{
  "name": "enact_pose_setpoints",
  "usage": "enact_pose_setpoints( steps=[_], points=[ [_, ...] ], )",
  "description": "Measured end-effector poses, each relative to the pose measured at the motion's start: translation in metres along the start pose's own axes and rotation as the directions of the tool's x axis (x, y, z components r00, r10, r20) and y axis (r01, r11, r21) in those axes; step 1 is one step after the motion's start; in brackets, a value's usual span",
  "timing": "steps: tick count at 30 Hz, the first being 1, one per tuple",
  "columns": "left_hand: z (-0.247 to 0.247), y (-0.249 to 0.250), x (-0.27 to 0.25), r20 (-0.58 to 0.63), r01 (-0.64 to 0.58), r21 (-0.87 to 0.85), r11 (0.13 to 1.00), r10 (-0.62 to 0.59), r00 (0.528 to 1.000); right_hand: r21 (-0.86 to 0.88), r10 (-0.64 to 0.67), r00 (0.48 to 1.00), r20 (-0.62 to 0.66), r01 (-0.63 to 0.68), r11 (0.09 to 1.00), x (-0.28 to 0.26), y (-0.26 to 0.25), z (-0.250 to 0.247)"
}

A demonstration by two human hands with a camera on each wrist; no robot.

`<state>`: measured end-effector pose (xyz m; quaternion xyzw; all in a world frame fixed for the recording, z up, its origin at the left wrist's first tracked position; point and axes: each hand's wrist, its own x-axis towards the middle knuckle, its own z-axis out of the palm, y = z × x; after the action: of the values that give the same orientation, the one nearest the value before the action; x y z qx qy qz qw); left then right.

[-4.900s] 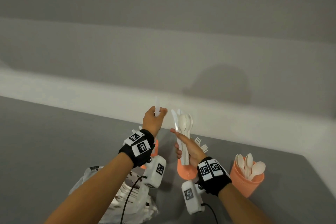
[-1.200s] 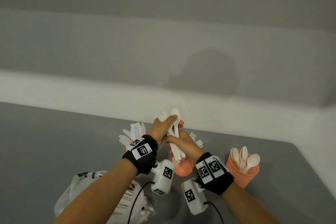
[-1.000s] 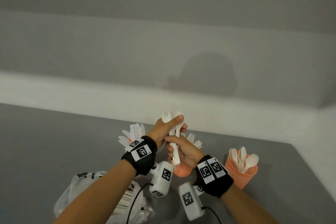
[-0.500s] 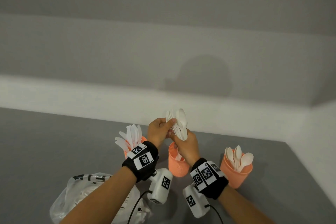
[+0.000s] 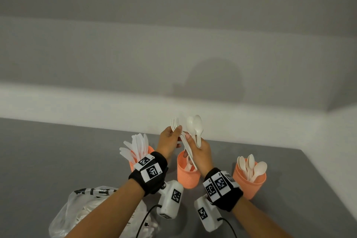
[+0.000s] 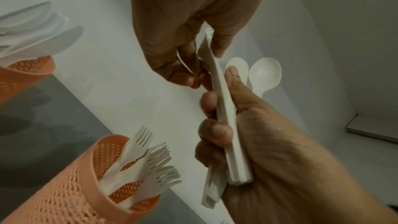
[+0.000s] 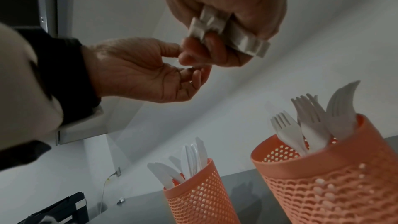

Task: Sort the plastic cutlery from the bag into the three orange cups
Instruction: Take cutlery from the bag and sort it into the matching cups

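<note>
My right hand (image 5: pixel 193 144) grips a bundle of white plastic cutlery (image 6: pixel 226 117) by the handles, above the middle orange cup (image 5: pixel 188 177). Two spoons (image 5: pixel 195 127) stick up from the bundle. My left hand (image 5: pixel 178 131) pinches the forks (image 5: pixel 174 124) of the same bundle near their heads, splayed left of the spoons. The middle cup holds forks (image 6: pixel 148 156). The left orange cup (image 5: pixel 132 165) holds knives (image 5: pixel 138 146). The right orange cup (image 5: pixel 251 185) holds spoons (image 5: pixel 251 166). In the right wrist view the bundle's handle ends (image 7: pixel 228 30) stick out below my curled fingers.
The clear plastic bag (image 5: pixel 87 212) with more cutlery lies on the grey table (image 5: pixel 58 150) at the front left, under my left forearm. A pale ledge and wall (image 5: pixel 96 102) run behind the cups. The table's right edge (image 5: pixel 328 189) lies just beyond the right cup.
The forks have fanned out to the left of the spoons between my two hands. Both hands stay above the middle cup.
</note>
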<state>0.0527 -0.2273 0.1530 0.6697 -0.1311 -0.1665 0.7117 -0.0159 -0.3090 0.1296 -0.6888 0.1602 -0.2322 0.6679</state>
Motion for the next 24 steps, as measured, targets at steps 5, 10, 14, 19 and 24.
enact_pose_setpoints(
  steps=[5,10,14,19,24],
  points=[
    [0.010,0.007,-0.002,-0.034,-0.033,-0.054,0.998,0.031,0.999,-0.009,-0.008,0.999,0.046,0.008,1.000,0.001,0.003,-0.005],
    [0.010,0.006,0.010,-0.102,-0.032,-0.197,0.980,0.012,0.995,-0.048,0.010,0.997,-0.079,-0.014,0.999,0.008,0.008,-0.027],
    [0.016,0.005,0.017,-0.146,-0.102,-0.162,0.981,0.079,0.986,-0.112,-0.102,0.965,-0.242,0.077,0.991,0.012,0.006,-0.062],
    [0.030,-0.004,0.025,-0.179,-0.187,-0.125,0.974,0.164,0.970,0.063,-0.025,0.838,-0.545,0.071,0.996,0.021,0.005,-0.122],
    [0.041,-0.032,0.032,-0.187,-0.196,-0.004,0.981,0.192,0.963,0.057,0.010,0.741,-0.672,0.038,0.998,0.025,0.026,-0.163]
  ],
)
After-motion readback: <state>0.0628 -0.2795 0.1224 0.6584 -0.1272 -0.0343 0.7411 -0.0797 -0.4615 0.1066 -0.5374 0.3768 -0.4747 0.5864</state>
